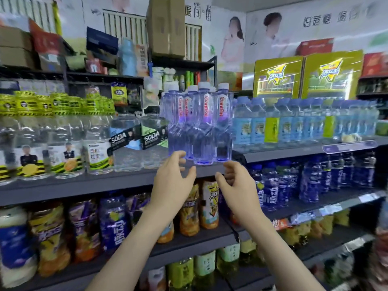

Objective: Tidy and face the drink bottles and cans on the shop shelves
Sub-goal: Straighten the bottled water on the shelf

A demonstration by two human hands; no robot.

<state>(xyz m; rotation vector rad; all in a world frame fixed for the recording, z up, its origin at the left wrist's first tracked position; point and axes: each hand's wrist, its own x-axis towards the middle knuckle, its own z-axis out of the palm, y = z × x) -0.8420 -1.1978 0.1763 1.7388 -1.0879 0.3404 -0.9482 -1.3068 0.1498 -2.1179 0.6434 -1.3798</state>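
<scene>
My left hand and right hand, both released, hover just below the purple water bottles on the shelf.

A cluster of tall clear purple-tinted plastic water bottles stands on the dark grey metal shelf. Left of the cluster sit square clear SODA bottles; right of it, small blue-labelled bottles. Both hands hover just before the cluster's base.

Centre of frame: tall violet bottles carry the vertical red brand "GanTen". Left of them, two clear bottles bear black labels reading "SODA". Remaining labels are illegible.
</scene>
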